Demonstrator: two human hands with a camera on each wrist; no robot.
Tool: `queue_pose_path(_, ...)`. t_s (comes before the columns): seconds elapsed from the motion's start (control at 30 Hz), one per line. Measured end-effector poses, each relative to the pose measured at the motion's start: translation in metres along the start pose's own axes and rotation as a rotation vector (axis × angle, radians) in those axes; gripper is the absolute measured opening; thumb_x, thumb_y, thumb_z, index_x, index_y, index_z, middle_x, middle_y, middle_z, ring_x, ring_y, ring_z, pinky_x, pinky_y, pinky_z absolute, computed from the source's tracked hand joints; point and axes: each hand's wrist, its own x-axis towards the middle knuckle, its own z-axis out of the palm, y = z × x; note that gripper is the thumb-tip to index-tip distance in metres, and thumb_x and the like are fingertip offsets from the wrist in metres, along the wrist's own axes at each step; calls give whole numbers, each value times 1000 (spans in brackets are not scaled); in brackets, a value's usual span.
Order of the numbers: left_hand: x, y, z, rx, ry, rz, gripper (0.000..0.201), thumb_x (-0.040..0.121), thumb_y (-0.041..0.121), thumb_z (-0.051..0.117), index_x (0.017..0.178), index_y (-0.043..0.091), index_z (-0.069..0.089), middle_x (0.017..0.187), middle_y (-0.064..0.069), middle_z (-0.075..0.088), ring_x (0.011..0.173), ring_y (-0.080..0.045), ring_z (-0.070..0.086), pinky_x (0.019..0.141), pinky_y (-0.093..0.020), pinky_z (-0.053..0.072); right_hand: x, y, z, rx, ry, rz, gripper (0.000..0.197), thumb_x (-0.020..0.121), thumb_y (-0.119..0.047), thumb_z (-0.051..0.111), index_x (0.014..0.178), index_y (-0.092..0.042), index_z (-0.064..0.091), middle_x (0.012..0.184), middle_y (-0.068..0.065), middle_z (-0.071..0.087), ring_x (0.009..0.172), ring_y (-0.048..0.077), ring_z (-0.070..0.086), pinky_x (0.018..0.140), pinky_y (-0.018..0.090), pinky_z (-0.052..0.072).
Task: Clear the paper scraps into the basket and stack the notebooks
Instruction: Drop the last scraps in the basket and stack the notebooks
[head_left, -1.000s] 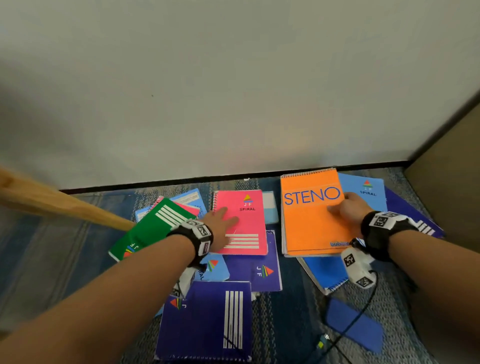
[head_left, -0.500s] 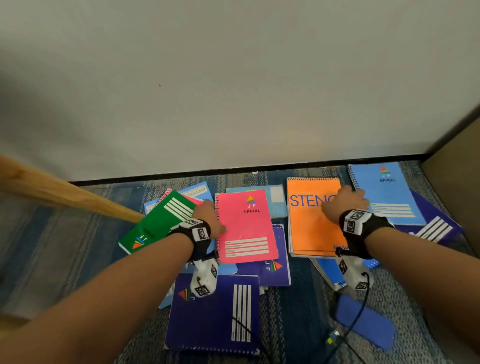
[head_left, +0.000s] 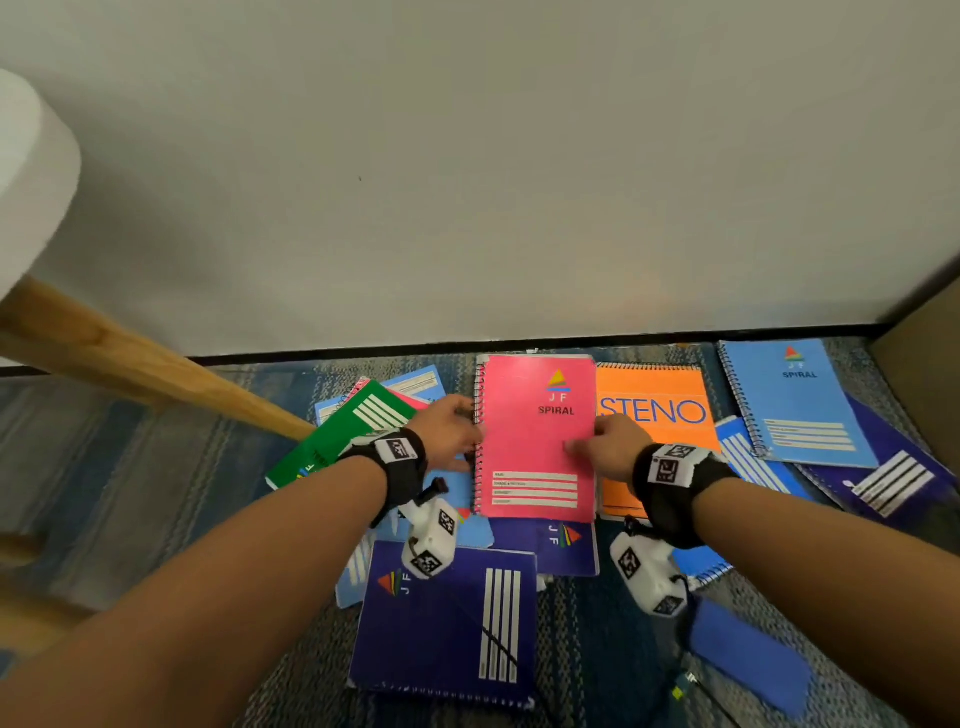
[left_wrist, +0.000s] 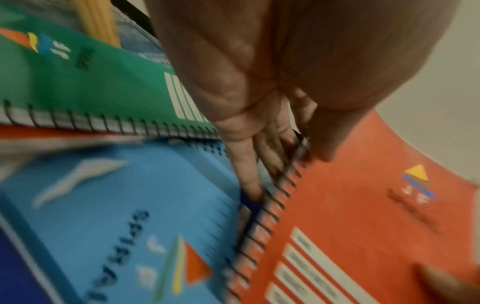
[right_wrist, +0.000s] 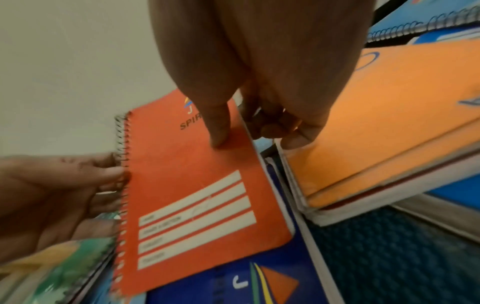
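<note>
A pink spiral notebook (head_left: 535, 436) sits among the notebooks scattered on the carpet, its right edge over an orange STENO notebook (head_left: 655, 410). My left hand (head_left: 460, 428) pinches its spiral edge, thumb on top and fingers underneath (left_wrist: 285, 164). My right hand (head_left: 587, 441) grips the opposite edge, thumb pressed on the cover and fingers curled below (right_wrist: 249, 131). In the wrist views the pink cover (right_wrist: 194, 195) looks orange-red. A green notebook (head_left: 343, 436) lies left of my left hand. No basket is in view.
A light blue spiral notebook (head_left: 795, 405) and a navy one (head_left: 883, 478) lie at the right, and a dark blue notebook (head_left: 452, 618) lies nearest me. A flat blue piece (head_left: 748, 654) lies front right. A wooden leg (head_left: 130, 364) slants in from the left. The wall is close behind.
My right hand left the orange notebook and took the pink notebook's right edge. My left hand shifted to its spiral edge. The pink notebook moved right, over the orange one's edge.
</note>
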Motion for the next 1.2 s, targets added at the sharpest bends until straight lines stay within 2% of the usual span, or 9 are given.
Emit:
queue_pose_path(0.23,-14,-60,-80,1232,114,-209,90,84,58,58,151,16,15,155,-17,20,133,-37,38,107,-46,39,10,-8,-11,179,57,21,29,94,-24,55,123,-19,53,115,6,63,103,29,62,96,50,49)
queue_pose_path(0.33,-19,-80,-76,1320,23,-201,98,86,52,58,153,15,-3,159,-18,-3,137,-46,29,107,-52,37,12,-10,-13,199,37,20,27,95,-23,54,122,-18,53,114,6,64,101,28,63,95,50,50)
queue_pose_path(0.43,-22,-70,-61,1406,-4,-136,87,85,28,64,150,7,11,155,-22,15,124,-42,47,89,-43,51,12,-10,-13,223,40,19,23,95,-22,54,118,-18,54,114,8,65,100,29,64,94,51,50)
queue_pose_path(0.57,-32,-41,-45,1358,181,46,25,86,8,51,112,9,50,109,-13,61,93,-32,63,75,-41,55,12,-14,-16,286,83,-12,18,96,-16,53,113,-16,57,111,11,67,98,31,65,94,52,50)
queue_pose_path(0.7,-30,-23,-28,1264,280,272,43,82,2,44,123,16,50,115,-7,63,100,-30,63,84,-46,53,5,-30,-29,452,201,-47,16,94,-6,50,95,-17,62,109,13,69,99,33,66,95,50,50)
queue_pose_path(0.8,-31,-22,-13,1356,167,567,64,83,-2,47,141,25,42,149,0,41,139,-23,35,115,-60,12,-1,-43,-49,613,285,-68,17,95,-7,47,105,-13,60,105,13,67,87,30,65,89,44,52)
queue_pose_path(0.87,-35,-28,-5,1463,102,701,65,85,4,53,142,34,41,160,0,15,148,-27,9,111,-61,-9,-4,-45,-61,735,269,-27,18,95,-13,47,109,-12,59,104,13,68,86,32,66,86,45,53)
queue_pose_path(1.0,-31,-58,-5,1328,-105,362,71,90,-1,46,142,46,34,160,-1,-13,147,-33,0,116,-51,19,-13,-40,-59,653,159,77,15,93,-15,51,98,-9,64,94,13,70,80,32,66,84,45,54)
queue_pose_path(1.2,-24,-43,-2,744,182,161,43,94,12,50,137,13,42,145,-14,28,116,-30,53,93,-27,41,-22,-20,-7,-68,-134,63,27,95,-8,45,116,3,58,113,19,64,105,35,61,94,40,49)
